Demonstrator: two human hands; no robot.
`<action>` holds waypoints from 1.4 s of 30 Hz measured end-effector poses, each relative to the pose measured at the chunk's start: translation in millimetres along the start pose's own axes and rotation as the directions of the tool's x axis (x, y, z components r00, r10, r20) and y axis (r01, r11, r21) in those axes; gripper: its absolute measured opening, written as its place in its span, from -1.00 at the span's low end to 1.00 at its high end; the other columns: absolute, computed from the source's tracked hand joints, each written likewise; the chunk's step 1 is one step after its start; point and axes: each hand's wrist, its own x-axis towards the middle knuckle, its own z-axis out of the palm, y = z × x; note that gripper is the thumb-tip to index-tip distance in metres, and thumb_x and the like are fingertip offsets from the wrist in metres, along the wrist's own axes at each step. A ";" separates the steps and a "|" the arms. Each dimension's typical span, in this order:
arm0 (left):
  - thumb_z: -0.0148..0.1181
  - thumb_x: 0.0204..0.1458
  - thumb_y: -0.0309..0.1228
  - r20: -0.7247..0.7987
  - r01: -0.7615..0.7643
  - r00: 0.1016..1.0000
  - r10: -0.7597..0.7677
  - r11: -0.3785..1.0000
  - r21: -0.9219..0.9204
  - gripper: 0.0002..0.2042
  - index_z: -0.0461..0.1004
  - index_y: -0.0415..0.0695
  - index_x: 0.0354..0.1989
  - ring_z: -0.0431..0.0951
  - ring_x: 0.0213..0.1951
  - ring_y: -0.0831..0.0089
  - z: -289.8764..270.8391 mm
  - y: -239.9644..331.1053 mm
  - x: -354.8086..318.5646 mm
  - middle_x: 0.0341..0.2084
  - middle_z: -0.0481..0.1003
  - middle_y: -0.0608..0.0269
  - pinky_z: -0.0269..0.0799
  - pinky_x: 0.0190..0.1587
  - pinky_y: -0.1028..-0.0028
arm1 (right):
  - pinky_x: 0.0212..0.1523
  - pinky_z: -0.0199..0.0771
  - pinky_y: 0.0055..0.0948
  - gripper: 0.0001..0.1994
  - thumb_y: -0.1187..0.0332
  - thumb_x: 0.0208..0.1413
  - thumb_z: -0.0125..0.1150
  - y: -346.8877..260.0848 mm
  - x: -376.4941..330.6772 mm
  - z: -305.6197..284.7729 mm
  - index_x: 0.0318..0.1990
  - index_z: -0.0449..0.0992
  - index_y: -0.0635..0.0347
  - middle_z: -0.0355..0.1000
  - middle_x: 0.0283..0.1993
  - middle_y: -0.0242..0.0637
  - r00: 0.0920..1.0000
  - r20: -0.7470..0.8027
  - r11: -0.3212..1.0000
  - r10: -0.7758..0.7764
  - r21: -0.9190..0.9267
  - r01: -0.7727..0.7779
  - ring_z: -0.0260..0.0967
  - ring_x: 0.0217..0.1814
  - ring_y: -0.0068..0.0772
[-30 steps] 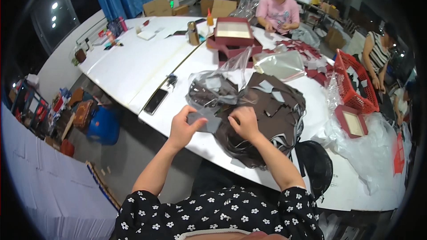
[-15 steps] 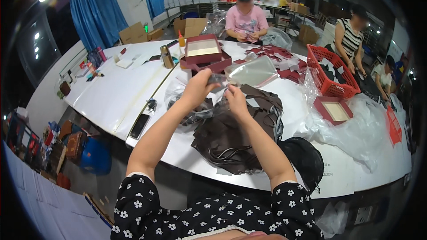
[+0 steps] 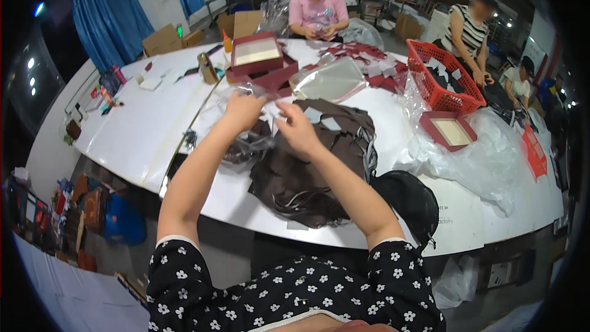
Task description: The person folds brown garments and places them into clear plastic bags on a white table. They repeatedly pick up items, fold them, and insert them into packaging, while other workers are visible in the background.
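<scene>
My left hand (image 3: 244, 110) is at a crumpled clear plastic bag (image 3: 247, 150) that holds dark pieces. Its fingers bend round something their own backs hide. My right hand (image 3: 297, 128) sits just to the right, thumb and fingers pinched at the edge of a pale, partly see-through piece (image 3: 270, 112) between the hands; its kind is not clear. Under my right forearm spreads a heap of dark brown flat pieces (image 3: 301, 178) with thin grey cords or edges. A few light grey pieces (image 3: 330, 123) lie on top of it.
Beyond my hands are maroon boxes (image 3: 257, 52), a clear plastic sheet or bag (image 3: 332, 80) and scattered maroon pieces (image 3: 384, 71). A flask (image 3: 207, 69) stands left; a red basket (image 3: 445, 77), a maroon tray (image 3: 448, 130) and a black cap (image 3: 409, 203) are right. Co-workers sit opposite.
Both hands have moved a little left. My left hand has come down toward the clear bag of dark pieces. A pale piece now shows between the hands. The whole view has shifted.
</scene>
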 end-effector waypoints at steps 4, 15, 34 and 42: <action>0.15 0.05 -0.45 -0.394 -0.183 0.919 0.009 0.895 -0.408 -0.88 0.47 -0.15 -0.25 0.53 -0.23 0.03 -33.7 41.3 -49.3 -0.30 0.54 0.04 0.41 -0.24 0.19 | 0.10 0.35 -0.43 -0.74 0.35 0.20 0.11 3.7 -18.2 -20.3 -0.05 0.52 0.32 0.45 0.01 -0.15 0.992 -0.032 0.982 0.122 0.150 -0.116 0.40 0.09 -0.31; 0.29 -0.02 -0.26 -0.308 -0.005 0.937 -0.168 0.871 -0.491 -0.56 0.42 -0.28 -0.03 0.46 -0.14 0.11 96.9 133.5 -113.3 -0.24 0.45 0.06 0.39 -0.19 0.25 | 0.28 0.13 -0.02 -0.58 0.32 0.05 0.21 68.3 -98.0 -31.7 0.11 0.42 0.06 0.28 0.26 -0.25 0.904 0.423 0.671 -0.058 -0.654 0.349 0.14 0.36 -0.09; 0.08 0.01 -0.39 0.060 0.309 0.951 -0.303 0.938 -0.158 -0.77 0.48 -0.27 -0.23 0.56 -0.15 0.25 165.3 136.6 -35.6 -0.27 0.51 0.02 0.56 -0.36 0.30 | 0.22 0.19 -0.12 -0.72 0.16 0.04 0.21 109.6 -46.2 2.0 -0.09 0.52 -0.05 0.39 -0.01 -0.21 0.910 0.414 0.599 0.001 -0.729 0.331 0.26 0.18 -0.12; 0.29 0.02 -0.25 0.437 0.212 0.899 -0.023 0.896 -0.391 -0.53 0.37 -0.37 -0.03 0.53 -0.07 -0.14 134.4 92.7 -40.2 -0.01 0.40 -0.26 0.49 -0.08 0.11 | 0.39 -0.01 -0.03 -0.65 0.16 0.16 0.12 130.9 -62.5 7.9 0.11 0.47 -0.16 0.23 0.34 -0.33 0.926 0.377 0.676 -0.033 -0.674 0.299 0.06 0.44 -0.14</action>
